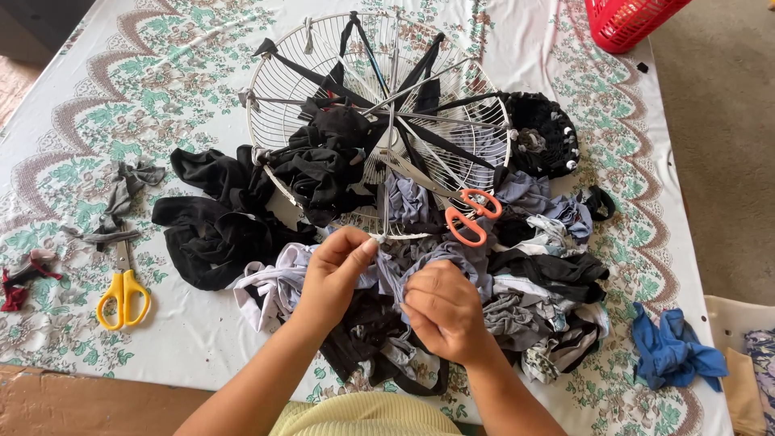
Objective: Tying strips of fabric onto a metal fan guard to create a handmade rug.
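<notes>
Both grips closed on one grey cloth strip [389, 270]: right hand [442, 311] pinches its lower part, left hand [333, 270] its end at the wire fan guard [379, 121] rim. Orange scissors [472, 216] just beyond, on the cloth pile [533, 299].

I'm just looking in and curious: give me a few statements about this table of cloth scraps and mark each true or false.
1. Both hands pinch a grey cloth strip at the wire fan guard's near rim. True: left hand, right hand.
2. The orange scissors lie on the floor. False: they rest on the guard and the cloth pile.
3. The yellow scissors lie on the patterned tablecloth, left of the pile. True.
4. The basket at the table's far corner is green. False: it is red.
5. The right hand holds the blue rag. False: it lies untouched near the table's edge.
</notes>
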